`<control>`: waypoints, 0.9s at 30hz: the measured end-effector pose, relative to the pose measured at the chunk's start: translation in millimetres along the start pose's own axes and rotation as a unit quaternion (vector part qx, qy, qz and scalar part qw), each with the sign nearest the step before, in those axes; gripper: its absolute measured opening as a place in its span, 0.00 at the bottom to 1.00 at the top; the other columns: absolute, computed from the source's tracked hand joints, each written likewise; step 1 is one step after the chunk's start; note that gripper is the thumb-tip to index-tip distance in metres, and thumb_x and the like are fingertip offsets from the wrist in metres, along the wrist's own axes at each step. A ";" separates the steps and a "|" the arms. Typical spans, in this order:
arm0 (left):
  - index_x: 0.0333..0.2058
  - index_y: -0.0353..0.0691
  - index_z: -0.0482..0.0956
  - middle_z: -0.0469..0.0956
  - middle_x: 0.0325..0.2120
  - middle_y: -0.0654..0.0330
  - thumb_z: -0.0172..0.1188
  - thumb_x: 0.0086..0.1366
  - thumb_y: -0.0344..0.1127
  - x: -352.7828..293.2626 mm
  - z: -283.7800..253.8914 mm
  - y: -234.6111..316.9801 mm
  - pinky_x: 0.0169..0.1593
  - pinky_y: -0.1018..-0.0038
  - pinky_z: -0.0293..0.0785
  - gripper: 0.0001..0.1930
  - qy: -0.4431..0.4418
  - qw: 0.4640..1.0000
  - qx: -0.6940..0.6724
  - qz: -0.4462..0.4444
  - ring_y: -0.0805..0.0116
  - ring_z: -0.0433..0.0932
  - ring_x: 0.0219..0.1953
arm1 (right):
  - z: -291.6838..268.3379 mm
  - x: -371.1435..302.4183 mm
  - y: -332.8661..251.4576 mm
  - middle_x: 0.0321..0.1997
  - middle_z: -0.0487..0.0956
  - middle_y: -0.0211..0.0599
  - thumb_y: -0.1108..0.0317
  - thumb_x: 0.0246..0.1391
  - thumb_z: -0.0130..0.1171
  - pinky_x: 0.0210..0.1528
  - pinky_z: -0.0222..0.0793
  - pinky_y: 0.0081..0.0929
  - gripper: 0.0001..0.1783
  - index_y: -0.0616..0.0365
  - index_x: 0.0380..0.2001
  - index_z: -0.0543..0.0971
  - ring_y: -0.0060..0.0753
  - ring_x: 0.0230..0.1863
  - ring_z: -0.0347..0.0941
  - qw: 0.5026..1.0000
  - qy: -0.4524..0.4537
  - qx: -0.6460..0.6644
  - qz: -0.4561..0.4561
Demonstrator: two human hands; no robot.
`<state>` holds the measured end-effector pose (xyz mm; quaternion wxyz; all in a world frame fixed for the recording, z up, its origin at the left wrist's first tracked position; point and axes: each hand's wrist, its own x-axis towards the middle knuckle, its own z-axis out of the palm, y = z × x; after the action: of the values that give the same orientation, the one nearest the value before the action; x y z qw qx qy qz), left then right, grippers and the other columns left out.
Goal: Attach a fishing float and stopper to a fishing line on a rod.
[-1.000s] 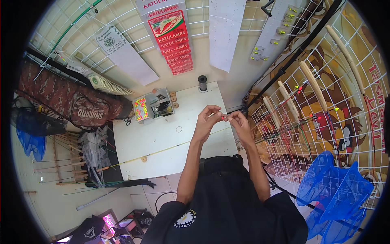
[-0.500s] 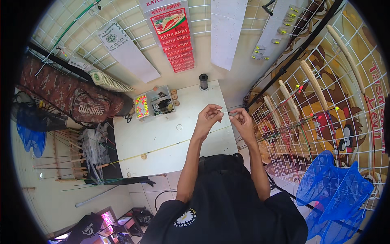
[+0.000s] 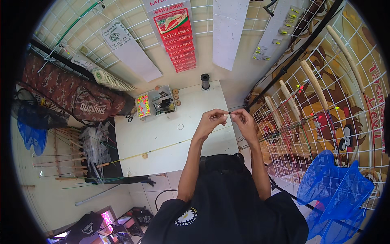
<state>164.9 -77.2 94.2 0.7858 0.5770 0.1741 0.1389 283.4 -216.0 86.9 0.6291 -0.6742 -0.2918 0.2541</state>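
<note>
Above the right part of the white table (image 3: 162,140), my left hand (image 3: 212,122) is closed in a pinch, thumb against fingers. My right hand (image 3: 244,122) pinches just beside it, and their fingertips almost meet. A tiny dark piece shows at the right fingertips; it is too small to name, and whatever the left fingers hold is mostly hidden. Below the hands, a thin yellowish rod (image 3: 162,147) lies slantwise across the tabletop.
At the table's back stand a clear box (image 3: 165,101) with bright beads, cork rings (image 3: 176,96) and a dark spool (image 3: 205,81). Scissors (image 3: 130,118) lie at the left edge. A wire rack with wooden-handled rods (image 3: 315,85) and a blue net (image 3: 333,195) borders the right.
My left hand has come a little nearer the right one, so the gap between the fingertips is smaller. Both hands stay pinched, and the view has shifted slightly.
</note>
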 end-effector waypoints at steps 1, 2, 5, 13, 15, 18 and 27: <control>0.43 0.34 0.80 0.77 0.27 0.63 0.64 0.61 0.30 -0.4 -0.5 -1.3 0.37 0.79 0.72 0.12 0.001 1.000 0.001 0.000 0.76 0.74 0.30 | 1.7 -1.5 -1.9 0.26 0.75 0.24 0.65 0.58 0.59 0.32 0.61 0.15 0.11 0.62 0.38 0.77 0.13 0.28 0.67 1.000 -0.013 0.000 0.006; 0.44 0.33 0.78 0.76 0.28 0.63 0.63 0.61 0.29 -0.3 0.9 0.2 0.39 0.77 0.72 0.13 -0.005 0.999 -0.038 -0.008 0.74 0.75 0.31 | 1.7 -2.2 -2.1 0.26 0.75 0.24 0.65 0.58 0.59 0.32 0.61 0.15 0.11 0.62 0.38 0.77 0.13 0.28 0.67 1.000 -0.013 0.000 0.005; 0.46 0.33 0.77 0.75 0.29 0.62 0.62 0.61 0.27 -1.1 2.4 1.6 0.40 0.75 0.72 0.14 -0.008 0.995 -0.100 -0.025 0.73 0.74 0.32 | 1.8 -4.0 -2.7 0.29 0.78 0.27 0.65 0.59 0.58 0.37 0.65 0.17 0.11 0.63 0.39 0.77 0.15 0.32 0.71 0.999 -0.023 0.019 0.012; 0.47 0.34 0.76 0.74 0.33 0.62 0.65 0.58 0.27 -1.1 4.6 2.6 0.40 0.76 0.72 0.18 0.010 0.995 -0.093 -0.017 0.73 0.74 0.33 | -0.7 -5.5 -4.2 0.31 0.79 0.30 0.64 0.60 0.58 0.40 0.67 0.18 0.13 0.64 0.40 0.79 0.16 0.34 0.72 0.997 -0.048 0.046 0.031; 0.48 0.34 0.75 0.73 0.35 0.62 0.64 0.57 0.25 -3.9 3.3 2.0 0.41 0.76 0.72 0.19 0.000 0.995 -0.093 -0.026 0.74 0.74 0.33 | 1.8 -6.3 -8.4 0.31 0.79 0.29 0.64 0.60 0.58 0.39 0.67 0.18 0.13 0.64 0.39 0.80 0.16 0.34 0.71 0.997 -0.052 0.045 0.027; 0.50 0.35 0.74 0.74 0.37 0.59 0.62 0.56 0.23 -6.5 2.5 0.4 0.40 0.77 0.73 0.21 -0.031 0.993 -0.110 -0.037 0.76 0.75 0.34 | 3.0 -6.5 -7.0 0.31 0.79 0.29 0.65 0.60 0.58 0.39 0.67 0.18 0.12 0.64 0.39 0.79 0.15 0.34 0.71 0.997 -0.041 0.064 0.032; 0.56 0.37 0.71 0.78 0.39 0.56 0.62 0.54 0.23 -8.0 1.6 17.1 0.41 0.77 0.75 0.28 -0.072 0.995 -0.032 -0.064 0.76 0.77 0.33 | 1.9 -0.1 -4.9 0.36 0.79 0.30 0.69 0.60 0.57 0.45 0.66 0.19 0.09 0.63 0.39 0.77 0.17 0.38 0.71 0.996 -0.011 0.087 0.029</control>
<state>158.0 -76.9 111.9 0.8219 0.5474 0.1490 0.0518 281.7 -214.6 91.7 0.6745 -0.6223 -0.2559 0.3037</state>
